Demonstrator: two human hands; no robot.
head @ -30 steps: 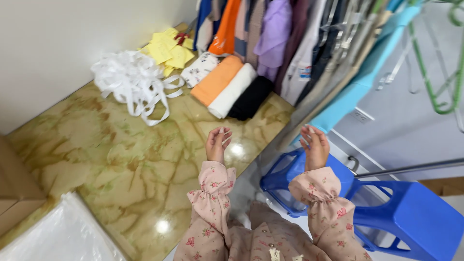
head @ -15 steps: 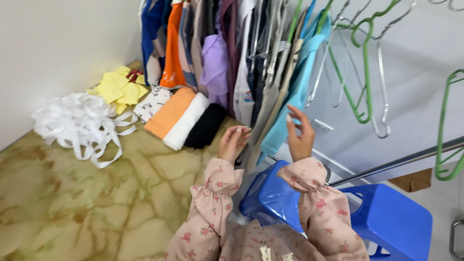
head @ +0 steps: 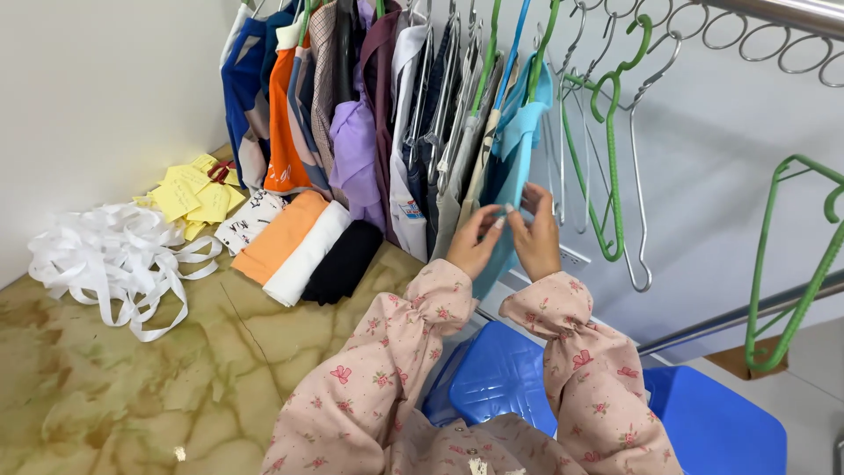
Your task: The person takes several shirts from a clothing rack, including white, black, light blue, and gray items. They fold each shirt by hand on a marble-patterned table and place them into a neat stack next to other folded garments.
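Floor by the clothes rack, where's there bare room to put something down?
The marble floor is bare in front of the white ribbon pile and the folded orange, white and black clothes, left of the left hand. The corner is crowded with yellow papers. The hanging clothes are packed tight; the empty hangers leave gaps.

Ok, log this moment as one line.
left hand: on blue garment | right hand: on same | rack: full | stool: below

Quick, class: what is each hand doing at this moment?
Left hand: fingers pinching the light blue garment on the rail.
Right hand: fingers closed on the same garment.
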